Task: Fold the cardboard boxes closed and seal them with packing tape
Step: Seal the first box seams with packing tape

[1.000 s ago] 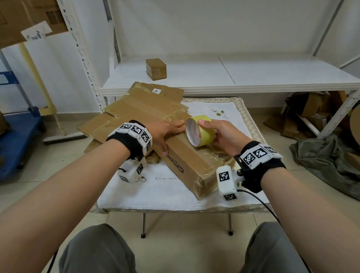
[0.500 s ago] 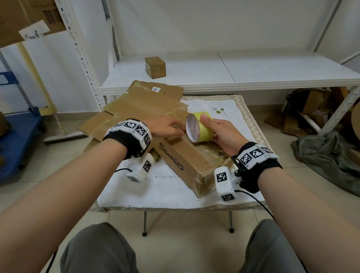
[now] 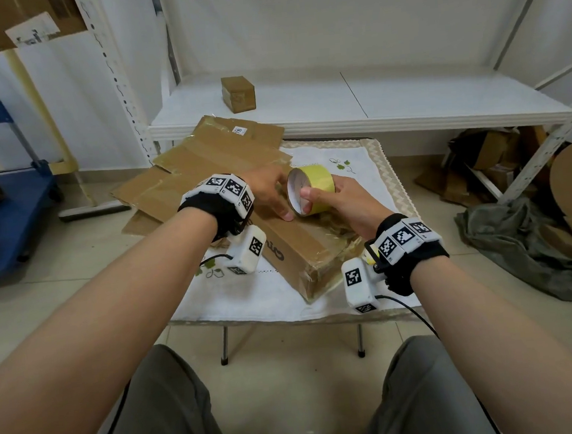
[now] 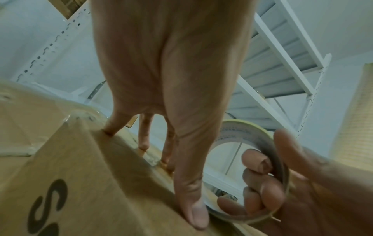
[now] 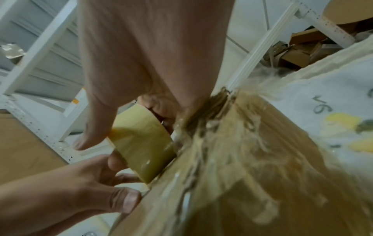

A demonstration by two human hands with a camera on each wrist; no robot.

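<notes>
Tape is what the right hand holds, a yellow roll with fingers curled into its hole and the thumb on the outside. The roll sits on top of the long cardboard box, near its far end. The left hand is at 9 o'clock from the roll, just beside it. Its fingers are straight and press down on the box top, and the thumb lies flat on the cardboard next to the roll's edge.

The box lies in the middle of the small table, on a white cloth. Its end at 5 o'clock is wrapped in crinkly clear tape. Flat cardboard sheets lie at 10 o'clock from the box, partly off the table. A small brown box sits on the white shelf at 12 o'clock.

A second ago the left thumb and fingers were touching the roll's open side. Now they are flat on the box. The roll has moved a little toward 12 o'clock along the box top, and the right hand has gone with it. The box looks to be in the same place.
</notes>
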